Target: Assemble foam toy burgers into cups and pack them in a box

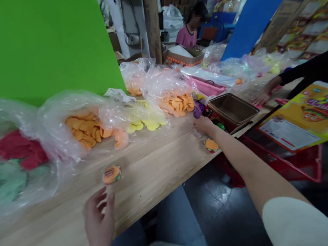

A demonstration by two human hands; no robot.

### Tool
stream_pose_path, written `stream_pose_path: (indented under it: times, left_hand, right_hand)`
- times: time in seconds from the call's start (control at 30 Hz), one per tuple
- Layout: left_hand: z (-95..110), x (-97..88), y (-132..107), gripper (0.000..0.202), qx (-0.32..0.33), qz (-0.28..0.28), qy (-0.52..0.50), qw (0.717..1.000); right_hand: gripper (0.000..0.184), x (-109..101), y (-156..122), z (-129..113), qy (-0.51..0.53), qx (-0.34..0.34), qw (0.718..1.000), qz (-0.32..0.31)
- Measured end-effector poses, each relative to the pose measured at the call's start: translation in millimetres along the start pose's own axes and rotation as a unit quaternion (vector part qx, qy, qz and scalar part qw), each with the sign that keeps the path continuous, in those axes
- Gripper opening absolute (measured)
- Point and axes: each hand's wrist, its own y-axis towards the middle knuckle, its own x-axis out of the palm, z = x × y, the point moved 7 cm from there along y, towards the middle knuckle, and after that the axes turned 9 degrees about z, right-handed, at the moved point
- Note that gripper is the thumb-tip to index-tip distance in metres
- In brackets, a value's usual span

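Observation:
My left hand rests on the wooden table with its fingers loosely apart, holding nothing. A small burger-shaped stack of round pieces lies just beyond its fingertips. My right hand is stretched far out to the right, next to a purple piece and the brown tray. Its fingers are turned away and partly hidden. A second burger-shaped stack sits under my right forearm at the table's edge.
Clear plastic bags hold red and green pieces, orange discs, yellow discs and more orange discs. Another person's hand in a black sleeve reaches in at right. A yellow printed box lies over a red crate.

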Motion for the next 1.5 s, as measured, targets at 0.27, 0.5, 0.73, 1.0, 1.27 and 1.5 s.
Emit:
stream_pose_path:
  times: [0.27,0.5,0.73,1.0,1.27,1.5]
  left_hand:
    - [36,127.0,-81,0.034,-0.244,-0.406,-0.217,0.854]
    - [44,164.2,-69,0.028,-0.341,-0.348,-0.267,0.831]
    - [42,161.2,-69,0.014,-0.309,-0.327,-0.258,0.855]
    - [33,160.2,-33,0.026,-0.218,-0.268,-0.191,0.919]
    - [46,135.8,-37,0.016,-0.076,-0.285,-0.148,0.944]
    - [47,60.2,-80,0.015,-0.004,-0.367,-0.089,0.926]
  right_hand:
    - [0.026,21,-13,-52,0.209,-0.049,0.976,-0.03]
    - [0.035,16,-65,-104,0.275,0.001,0.957,0.09]
    - [0.049,-7,-138,-181,0.287,-0.19,0.916,0.207]
    - [0.066,15,-169,-220,0.303,-0.174,0.91,0.224]
    - [0.036,24,-140,-172,0.477,0.109,0.849,0.199]
    - [0.045,40,-166,-235,0.477,0.035,0.878,0.007]
